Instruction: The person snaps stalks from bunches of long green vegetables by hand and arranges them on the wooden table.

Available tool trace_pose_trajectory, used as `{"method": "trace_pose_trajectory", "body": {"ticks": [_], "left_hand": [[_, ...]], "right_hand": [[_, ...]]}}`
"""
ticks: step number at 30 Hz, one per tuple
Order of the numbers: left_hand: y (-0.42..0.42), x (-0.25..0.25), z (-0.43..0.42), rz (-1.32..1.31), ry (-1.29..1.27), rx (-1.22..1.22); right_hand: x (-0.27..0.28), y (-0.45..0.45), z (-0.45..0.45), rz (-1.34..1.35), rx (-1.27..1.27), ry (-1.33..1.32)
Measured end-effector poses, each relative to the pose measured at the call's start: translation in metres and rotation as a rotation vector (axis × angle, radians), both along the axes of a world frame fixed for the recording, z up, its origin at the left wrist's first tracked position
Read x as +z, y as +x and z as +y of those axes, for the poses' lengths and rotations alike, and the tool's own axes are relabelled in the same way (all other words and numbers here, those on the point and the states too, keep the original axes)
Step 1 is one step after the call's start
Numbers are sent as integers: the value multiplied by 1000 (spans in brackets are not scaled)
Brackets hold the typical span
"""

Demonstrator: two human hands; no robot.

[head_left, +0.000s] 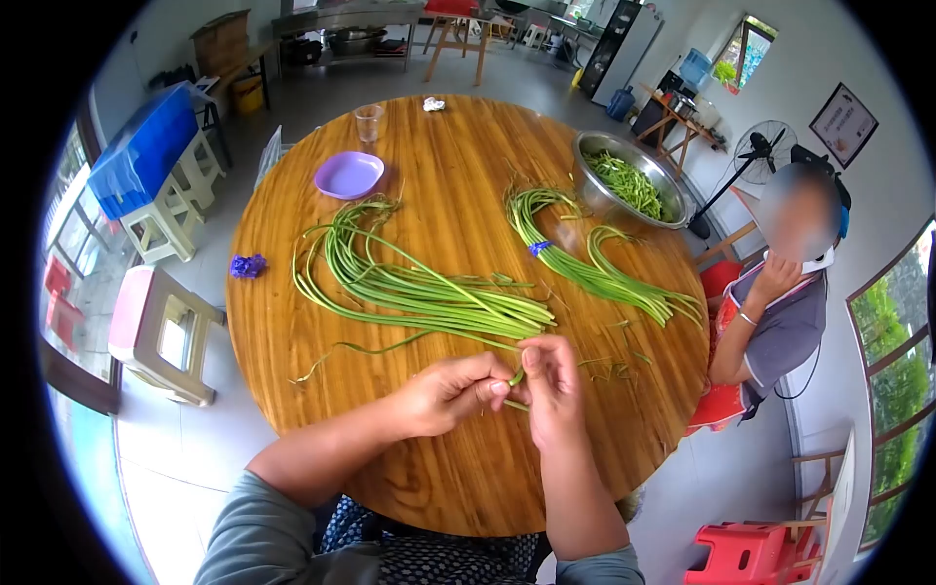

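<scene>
1. Left hand (pixel 453 392): thumb and forefinger pinched together on a short length of green stem (pixel 518 376), close above the near part of the wooden table (pixel 439 487).
2. Right hand (pixel 554 388): thumb and fingers closed on the same stem, just beside the left fingertips. Exact contact points are partly hidden by the fingers.
3. Stem, handling: judged very light, crisp and slender; likely to bend a little, then snap. Surface may be slightly slick if damp. Best held by fingertip pinch, both hands close together; a hard squeeze would probably bruise it.
4. Loose bundle (pixel 429 288): lies just beyond the hands, thicker straight ends to the right, thin ends curled at the left. Judged limp and prone to tangling; single stems are best lifted by the thicker ends.
5. Tied bundle (pixel 609 277): farther right, bound by a blue band (pixel 539 249). Grip at the band should hold it together.
6. Metal bowl (pixel 591 185): at the table's far right, containing short green pieces (pixel 627 183).
</scene>
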State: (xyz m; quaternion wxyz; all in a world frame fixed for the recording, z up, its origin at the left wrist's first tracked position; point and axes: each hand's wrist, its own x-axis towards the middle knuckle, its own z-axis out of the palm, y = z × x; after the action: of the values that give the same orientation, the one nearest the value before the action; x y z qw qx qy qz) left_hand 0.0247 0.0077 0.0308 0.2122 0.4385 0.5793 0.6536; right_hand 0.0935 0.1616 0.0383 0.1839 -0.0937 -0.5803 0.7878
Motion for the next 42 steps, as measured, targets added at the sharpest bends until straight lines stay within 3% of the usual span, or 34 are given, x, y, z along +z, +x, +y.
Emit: {"method": "trace_pose_trajectory", "body": {"ticks": [1, 3, 4, 8, 17, 28, 31, 33, 35, 39, 42], "left_hand": [[-1, -2, 1, -1, -4, -3], [-5, -8, 5, 163, -20, 161], [-6, -10, 6, 163, -20, 163], [-11, -7, 1, 152, -79, 221], [-10, -2, -1, 189, -171, 188], [-10, -3, -2, 297, -187, 267], [-12, 1, -5, 269, -200, 231], [-13, -3, -4, 109, -139, 177], [-11, -5, -3, 86, -112, 173], [-5, -12, 5, 219, -22, 204], [-4, -17, 9, 311, -6, 265]], "right_hand": [[0, 0, 3, -1, -3, -4], [2, 3, 13, 243, -313, 922], [4, 5, 15, 289, -323, 1052], [7, 4, 11, 269, -188, 1192], [6, 5, 9, 226, -179, 1355], [1, 4, 10, 252, -170, 1375], [0, 3, 14, 274, -250, 1350], [2, 5, 15, 265, -303, 1327], [6, 7, 11, 226, -231, 1120], [1, 10, 4, 217, -222, 964], [-12, 7, 2, 147, -165, 633]]}}
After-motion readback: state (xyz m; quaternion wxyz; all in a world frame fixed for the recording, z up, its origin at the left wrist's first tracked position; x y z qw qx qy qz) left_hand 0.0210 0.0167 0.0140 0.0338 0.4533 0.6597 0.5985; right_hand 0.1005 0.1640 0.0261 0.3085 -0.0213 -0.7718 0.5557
